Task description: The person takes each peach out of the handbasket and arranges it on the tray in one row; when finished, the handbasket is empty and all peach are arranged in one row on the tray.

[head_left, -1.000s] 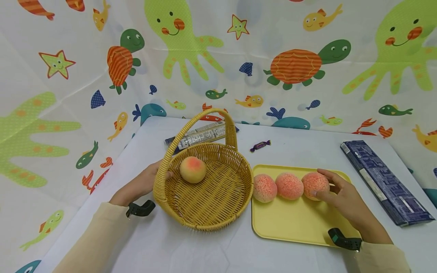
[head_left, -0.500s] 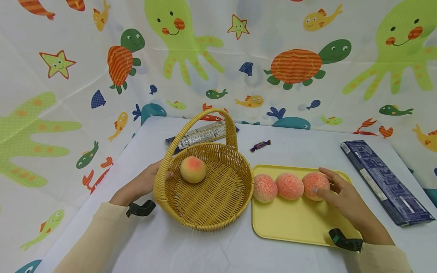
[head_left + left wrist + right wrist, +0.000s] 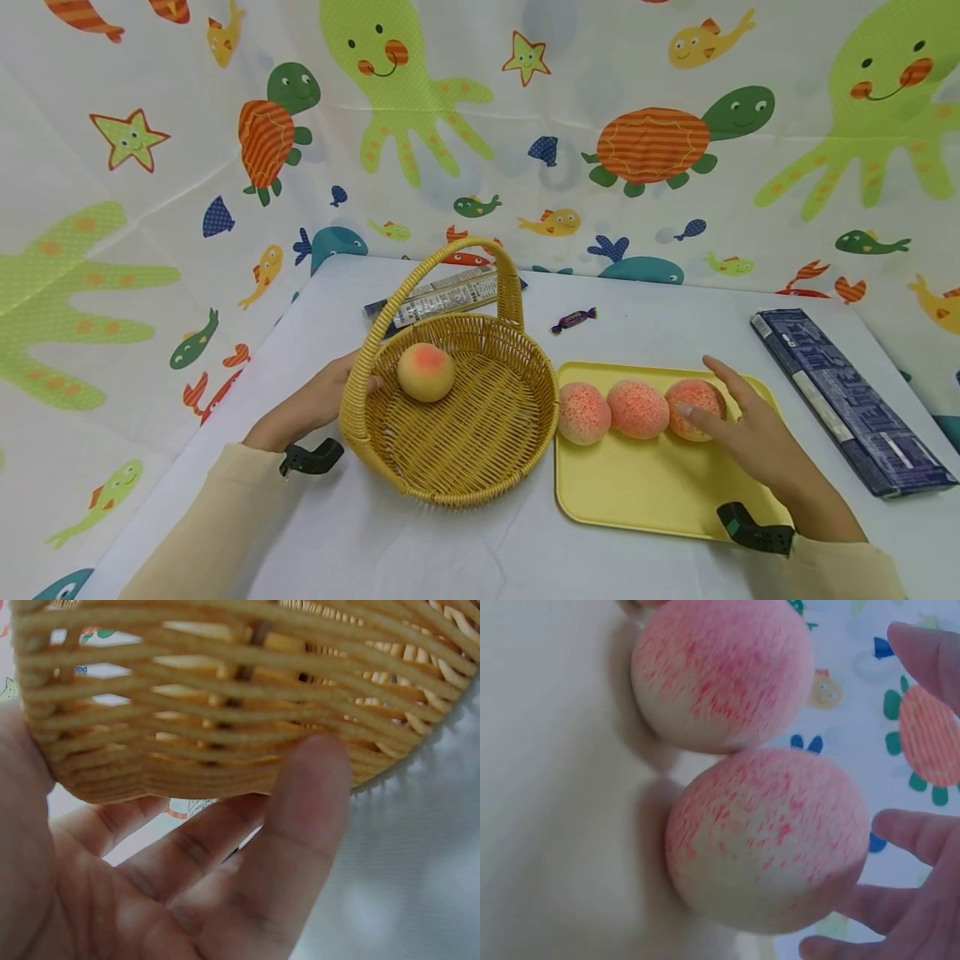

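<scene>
At the left, a wicker basket [image 3: 465,433] with a tall handle stands on the table, one peach [image 3: 426,372] inside it. My left hand [image 3: 327,393] holds the basket's left side; in the left wrist view a fingertip lies against the woven wall and the other fingers [image 3: 195,844] pass behind it. On a yellow tray [image 3: 637,492], three speckled pink peaches sit in a row. My right hand [image 3: 765,437] is spread around the right-hand peach [image 3: 693,408], forefinger raised. The right wrist view shows fingers [image 3: 915,832] beside that peach, not closed on it.
A blue flat package [image 3: 851,400] lies right of the tray. Another long package [image 3: 450,296] lies behind the basket, partly hidden by its handle. A purple wrapped candy [image 3: 573,321] is behind the tray. A patterned cloth [image 3: 450,125] hangs at the back.
My right hand's fingers have spread wider, with the forefinger lifting off the right-hand peach. The left hand and the basket stay in place.
</scene>
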Motion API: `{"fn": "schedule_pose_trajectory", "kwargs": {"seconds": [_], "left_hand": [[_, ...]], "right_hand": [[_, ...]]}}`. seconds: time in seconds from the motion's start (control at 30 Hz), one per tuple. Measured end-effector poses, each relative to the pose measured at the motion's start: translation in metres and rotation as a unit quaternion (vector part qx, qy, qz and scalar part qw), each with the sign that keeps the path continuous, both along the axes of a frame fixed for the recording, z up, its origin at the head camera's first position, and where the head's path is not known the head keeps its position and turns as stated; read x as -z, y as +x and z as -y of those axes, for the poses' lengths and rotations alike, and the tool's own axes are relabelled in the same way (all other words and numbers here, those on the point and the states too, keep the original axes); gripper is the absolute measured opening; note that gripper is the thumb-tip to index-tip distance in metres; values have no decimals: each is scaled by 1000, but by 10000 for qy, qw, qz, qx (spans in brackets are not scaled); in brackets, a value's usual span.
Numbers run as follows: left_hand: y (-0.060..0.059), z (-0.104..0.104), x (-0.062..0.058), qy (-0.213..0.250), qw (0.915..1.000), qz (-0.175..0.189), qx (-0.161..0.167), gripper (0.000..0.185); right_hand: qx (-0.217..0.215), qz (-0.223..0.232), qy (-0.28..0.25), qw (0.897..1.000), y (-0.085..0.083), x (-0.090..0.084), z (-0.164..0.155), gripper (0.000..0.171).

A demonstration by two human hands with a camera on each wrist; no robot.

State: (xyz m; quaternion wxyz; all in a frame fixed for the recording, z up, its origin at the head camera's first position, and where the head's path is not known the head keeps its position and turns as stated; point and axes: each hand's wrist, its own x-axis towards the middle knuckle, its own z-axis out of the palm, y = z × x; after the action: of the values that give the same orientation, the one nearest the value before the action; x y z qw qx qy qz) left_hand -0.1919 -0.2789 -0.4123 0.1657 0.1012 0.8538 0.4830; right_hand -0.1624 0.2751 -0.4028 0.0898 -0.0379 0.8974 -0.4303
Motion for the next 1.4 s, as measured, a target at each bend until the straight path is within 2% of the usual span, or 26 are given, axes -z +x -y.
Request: {"fn": "schedule_pose_trajectory", "kwargs": {"seconds": [0.2, 0.33, 0.57, 0.7, 0.97, 1.13, 1.4], "left_hand": [[-2, -2, 0, -15, 10000, -74, 53, 64], [-2, -2, -1, 13, 9999, -95, 40, 62], [-3, -5, -3, -103, 9999, -107, -59, 64], [-2, -4, -3, -186, 9997, -149, -94, 60], [-2, -4, 0, -64, 9999, -39, -132, 61], [0, -4, 0, 10, 9999, 41, -126, 60], [1, -2, 1, -91, 9998, -71, -142, 59]], "right_hand": [[106, -302, 157, 9994, 1, -15, 14, 95], [13, -566, -9, 9984, 2, -29, 30, 94], [-440, -772, -497, 9948, 3, -54, 71, 89], [-857, -794, -738, 9904, -1, -62, 103, 84], [-1728, -831, -956, 9768, -19, -70, 170, 85], [-1974, -585, -948, 9740, -35, -67, 203, 85], [-2197, 34, -850, 9718, -65, -52, 242, 81]]}}
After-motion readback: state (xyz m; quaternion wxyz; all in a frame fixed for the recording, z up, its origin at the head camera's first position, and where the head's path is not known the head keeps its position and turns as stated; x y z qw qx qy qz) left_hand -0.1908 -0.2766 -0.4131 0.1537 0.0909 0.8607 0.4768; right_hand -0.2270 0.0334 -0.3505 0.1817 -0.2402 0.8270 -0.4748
